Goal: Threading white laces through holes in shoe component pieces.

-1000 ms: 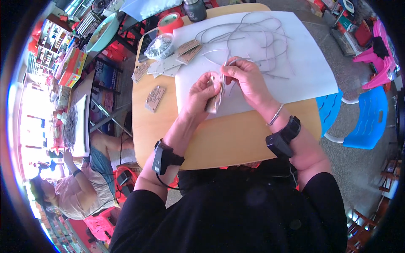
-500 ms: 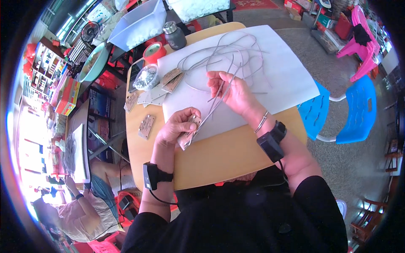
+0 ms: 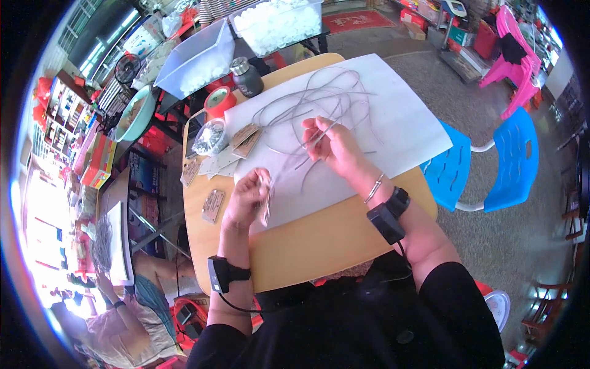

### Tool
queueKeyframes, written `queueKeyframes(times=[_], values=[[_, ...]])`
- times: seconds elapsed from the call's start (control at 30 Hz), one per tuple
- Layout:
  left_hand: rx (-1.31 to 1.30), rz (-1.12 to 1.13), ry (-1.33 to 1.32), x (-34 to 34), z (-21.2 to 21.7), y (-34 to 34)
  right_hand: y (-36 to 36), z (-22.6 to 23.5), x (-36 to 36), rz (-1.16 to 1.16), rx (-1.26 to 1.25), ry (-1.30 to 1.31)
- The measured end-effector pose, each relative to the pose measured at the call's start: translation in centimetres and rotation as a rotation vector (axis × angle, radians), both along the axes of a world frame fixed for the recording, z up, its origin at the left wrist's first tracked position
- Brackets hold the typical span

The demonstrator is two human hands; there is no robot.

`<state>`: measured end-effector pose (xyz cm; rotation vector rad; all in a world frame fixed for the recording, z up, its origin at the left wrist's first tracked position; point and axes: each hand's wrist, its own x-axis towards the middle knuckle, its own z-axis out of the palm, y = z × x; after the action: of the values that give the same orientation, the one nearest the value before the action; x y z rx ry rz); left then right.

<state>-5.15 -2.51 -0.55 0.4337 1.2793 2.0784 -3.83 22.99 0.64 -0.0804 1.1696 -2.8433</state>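
My left hand [image 3: 247, 195] is closed on a small tan card [image 3: 265, 213], which is turned nearly edge-on above the near edge of the white sheet. My right hand [image 3: 337, 147], to the right and farther out, has its fingers curled around thin grey cords [image 3: 316, 136]. Loose loops of the same grey cord [image 3: 295, 101] spread over the white sheet [image 3: 405, 117] beyond both hands. Left of the sheet, a similar card [image 3: 212, 205] with small holes lies on the wooden table. More cards [image 3: 246, 140] are piled by the sheet's left edge.
Behind the cards stand a clear tub of small pieces [image 3: 209, 138], a red roll of tape [image 3: 219, 102] and a dark flask [image 3: 246, 78]. Blue chairs [image 3: 513, 163] are at the right. Another person [image 3: 132, 326] sits at the lower left beside a second table.
The card in my left hand has turned more edge-on, and that hand has tilted upright. The cords no longer visibly run across to the card. My right hand has curled its fingers more.
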Motion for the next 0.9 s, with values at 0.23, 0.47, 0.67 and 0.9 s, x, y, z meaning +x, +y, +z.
queueKeyframes(times=[0.23,0.47,0.67,0.9], values=[[0.302,0.503,-0.075,-0.3,-0.6,2.6,0.2,-0.4,0.5,0.374,0.353,-0.123],[0.148,0.407,0.049,1.5,-0.5,3.2,-4.7,0.5,2.5,-0.043,0.976,0.371],[-0.034,0.306,-0.047,0.9,0.8,2.1,-4.2,0.4,2.2,-0.188,1.232,0.506],[0.113,0.067,-0.193,0.0,0.3,0.6,-3.8,1.4,2.0,-0.256,1.244,0.715]])
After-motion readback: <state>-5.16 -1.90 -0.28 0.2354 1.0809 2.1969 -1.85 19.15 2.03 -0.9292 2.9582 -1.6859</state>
